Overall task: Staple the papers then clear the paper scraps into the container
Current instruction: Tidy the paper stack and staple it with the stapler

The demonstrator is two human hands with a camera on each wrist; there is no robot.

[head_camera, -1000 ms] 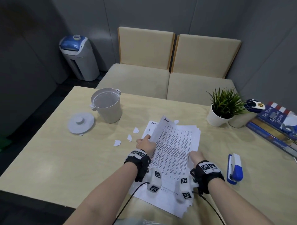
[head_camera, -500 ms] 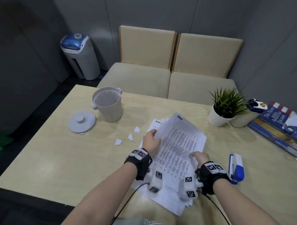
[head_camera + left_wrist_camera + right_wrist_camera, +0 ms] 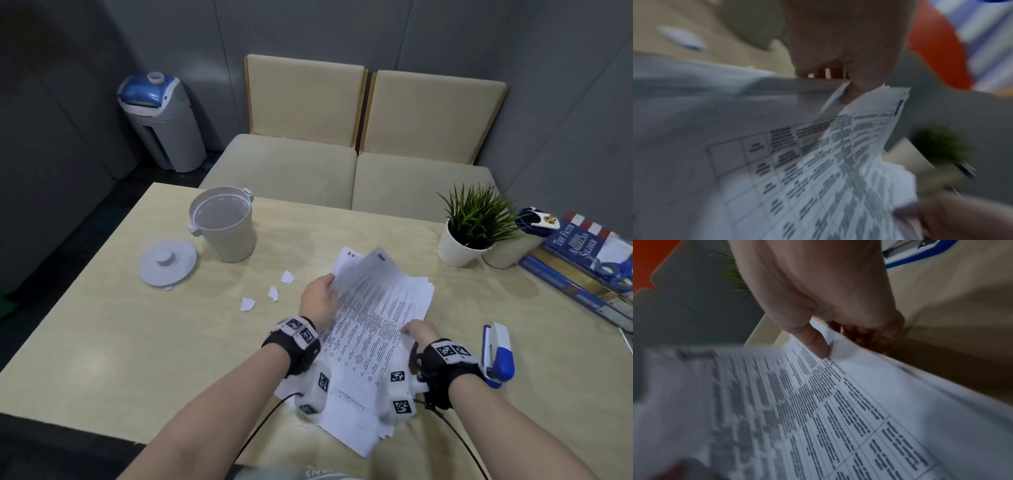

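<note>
Gripping the papers [image 3: 373, 329] at both side edges above the table [image 3: 102, 335], left hand [image 3: 317, 301] fingers curled on a lifted sheet, right hand [image 3: 419, 332] thumb on top, fingers beneath, stapler [image 3: 498, 356] just right.

Both forearms are bare, with no sleeves. The left hand [image 3: 317, 301] and the right hand [image 3: 419, 330] each carry a black fabric wrist strap [image 3: 294, 346] topped with white square tags printed in black-and-white patterns. A white boxy camera unit [image 3: 313, 390] bearing 2 such tags hangs inside each wrist, trailing a thin black cable [image 3: 260, 425].
</note>
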